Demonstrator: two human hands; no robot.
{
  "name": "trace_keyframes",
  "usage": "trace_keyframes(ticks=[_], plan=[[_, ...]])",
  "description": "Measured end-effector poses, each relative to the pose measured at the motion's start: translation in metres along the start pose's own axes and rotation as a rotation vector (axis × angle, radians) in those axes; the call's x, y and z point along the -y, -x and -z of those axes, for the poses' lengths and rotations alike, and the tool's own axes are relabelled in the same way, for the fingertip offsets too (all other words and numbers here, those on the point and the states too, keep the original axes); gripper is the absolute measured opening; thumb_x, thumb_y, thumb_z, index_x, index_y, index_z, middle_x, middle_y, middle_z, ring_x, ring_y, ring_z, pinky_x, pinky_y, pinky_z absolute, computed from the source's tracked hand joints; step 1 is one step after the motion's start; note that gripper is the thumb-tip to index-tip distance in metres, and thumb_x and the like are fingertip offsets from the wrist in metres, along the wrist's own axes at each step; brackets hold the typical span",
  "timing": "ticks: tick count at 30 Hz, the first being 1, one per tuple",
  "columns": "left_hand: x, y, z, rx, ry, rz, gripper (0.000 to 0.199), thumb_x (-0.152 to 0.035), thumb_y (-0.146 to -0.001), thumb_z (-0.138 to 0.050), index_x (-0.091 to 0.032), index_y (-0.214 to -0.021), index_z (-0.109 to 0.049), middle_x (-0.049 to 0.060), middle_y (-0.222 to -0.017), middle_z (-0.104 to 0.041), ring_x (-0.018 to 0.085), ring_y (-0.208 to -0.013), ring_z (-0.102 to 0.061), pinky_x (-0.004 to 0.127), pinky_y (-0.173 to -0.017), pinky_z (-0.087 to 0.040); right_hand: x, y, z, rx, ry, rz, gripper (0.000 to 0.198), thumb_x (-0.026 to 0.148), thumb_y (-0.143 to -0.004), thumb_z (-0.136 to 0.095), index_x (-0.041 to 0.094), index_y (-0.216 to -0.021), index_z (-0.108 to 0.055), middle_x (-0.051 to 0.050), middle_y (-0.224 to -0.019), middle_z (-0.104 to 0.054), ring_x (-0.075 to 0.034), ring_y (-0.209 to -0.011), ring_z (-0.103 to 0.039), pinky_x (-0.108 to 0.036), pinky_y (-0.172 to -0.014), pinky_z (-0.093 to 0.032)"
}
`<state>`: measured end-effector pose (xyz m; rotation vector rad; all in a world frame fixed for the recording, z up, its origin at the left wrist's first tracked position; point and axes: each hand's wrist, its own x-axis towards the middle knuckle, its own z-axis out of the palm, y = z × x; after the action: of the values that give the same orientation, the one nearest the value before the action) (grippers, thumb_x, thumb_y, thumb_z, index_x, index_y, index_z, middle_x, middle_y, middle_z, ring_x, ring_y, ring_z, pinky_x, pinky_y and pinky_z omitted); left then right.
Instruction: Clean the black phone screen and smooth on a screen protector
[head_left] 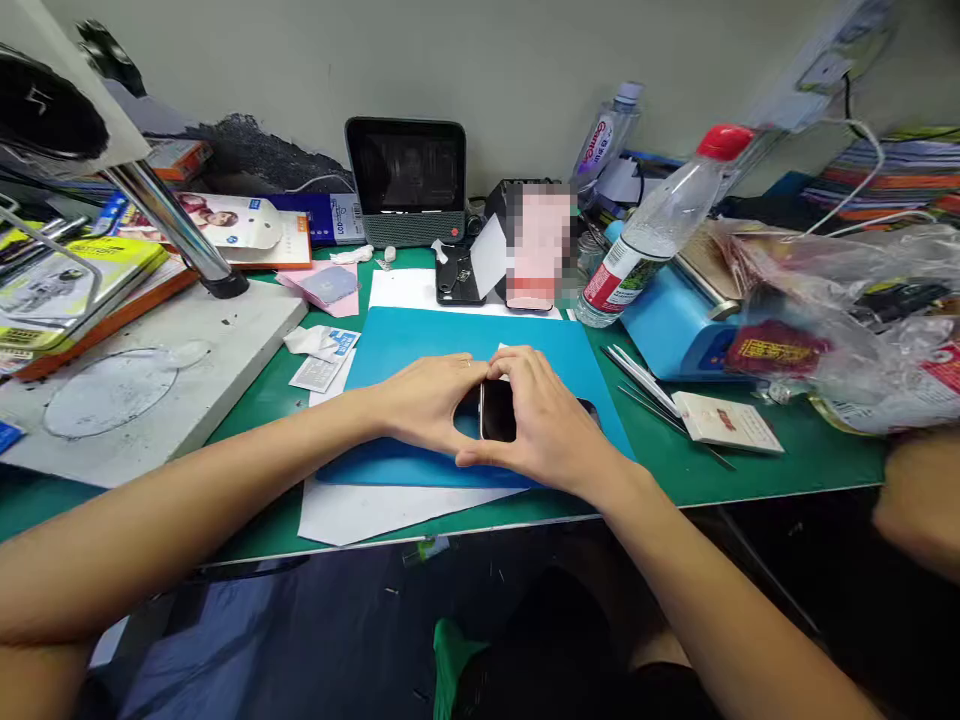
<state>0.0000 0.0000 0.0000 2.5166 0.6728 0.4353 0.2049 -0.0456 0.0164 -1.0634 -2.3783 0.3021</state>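
On the blue work mat (pixel 420 340) lies a dark smartphone (pixel 497 412) with a light metal edge, mostly covered by my fingers. My right hand (pixel 551 425) curves over it, fingers bent at the far edge and thumb reaching toward me. My left hand (pixel 431 400) meets it from the left, fingertips pressed at the phone's far left corner and thumb close to my right thumb. Another dark, rounded edge (pixel 589 408) shows beside my right hand; whether it belongs to the same phone I cannot tell.
A red-capped bottle (pixel 652 235), blue device (pixel 667 310), tweezers (pixel 652 400) and a small white packet (pixel 727 422) stand right. Behind are a screen device (pixel 407 180) and an opened phone (pixel 459 275). Left is a white board (pixel 225 340) with a metal post. Another person's arm (pixel 922 500) is at far right.
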Motion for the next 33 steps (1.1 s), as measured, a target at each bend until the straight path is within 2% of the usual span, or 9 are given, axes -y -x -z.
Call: trace_keyframes(ticks=[7,14,24,30,33], plan=[[-0.0025,0.0002,0.0004,-0.002,-0.046,0.016,0.084,-0.084,-0.074,-0.066,-0.015,-0.122,-0.058,0.013,-0.105,-0.069,0.032,-0.09,-0.063,0.041,-0.077,-0.049,-0.0001,0.002,-0.0007,0.006,0.01,-0.006,0.079,0.085,-0.076,-0.064,0.018,-0.114,-0.046,-0.021,-0.118,-0.058,-0.039,-0.114,-0.058,-0.056,-0.096,-0.051],[-0.002,0.0011,0.0012,0.011,-0.092,0.015,0.084,-0.08,-0.073,-0.072,-0.015,-0.124,-0.056,0.013,-0.106,-0.068,0.032,-0.091,-0.063,0.041,-0.078,-0.05,0.0,0.0008,-0.0006,0.002,0.007,0.005,0.075,0.08,-0.079,-0.066,0.018,-0.114,-0.045,-0.022,-0.121,-0.058,-0.039,-0.115,-0.058,-0.057,-0.097,-0.051],[-0.0018,0.0018,-0.0005,-0.019,-0.095,-0.014,0.081,-0.079,-0.074,-0.073,-0.016,-0.121,-0.057,0.011,-0.103,-0.068,0.03,-0.089,-0.062,0.04,-0.077,-0.048,-0.0005,0.0031,-0.0012,-0.024,-0.002,0.011,0.073,0.075,-0.076,-0.073,0.021,-0.116,-0.044,-0.02,-0.123,-0.057,-0.04,-0.119,-0.058,-0.058,-0.097,-0.052],[-0.0015,0.0012,-0.0004,-0.006,-0.137,-0.011,0.078,-0.082,-0.076,-0.067,-0.015,-0.114,-0.057,0.011,-0.095,-0.067,0.028,-0.083,-0.061,0.037,-0.071,-0.046,-0.0015,0.0052,-0.0035,-0.053,-0.008,0.017,0.085,0.084,-0.068,-0.072,0.021,-0.118,-0.043,-0.019,-0.122,-0.057,-0.038,-0.114,-0.06,-0.056,-0.096,-0.053],[-0.0028,0.0011,0.0,0.001,-0.143,-0.013,0.079,-0.082,-0.077,-0.066,-0.014,-0.117,-0.057,0.01,-0.094,-0.066,0.028,-0.082,-0.06,0.036,-0.069,-0.045,-0.0013,0.0062,-0.0038,-0.051,-0.022,0.021,0.084,0.083,-0.07,-0.072,0.021,-0.118,-0.043,-0.018,-0.122,-0.056,-0.036,-0.113,-0.06,-0.055,-0.097,-0.053]])
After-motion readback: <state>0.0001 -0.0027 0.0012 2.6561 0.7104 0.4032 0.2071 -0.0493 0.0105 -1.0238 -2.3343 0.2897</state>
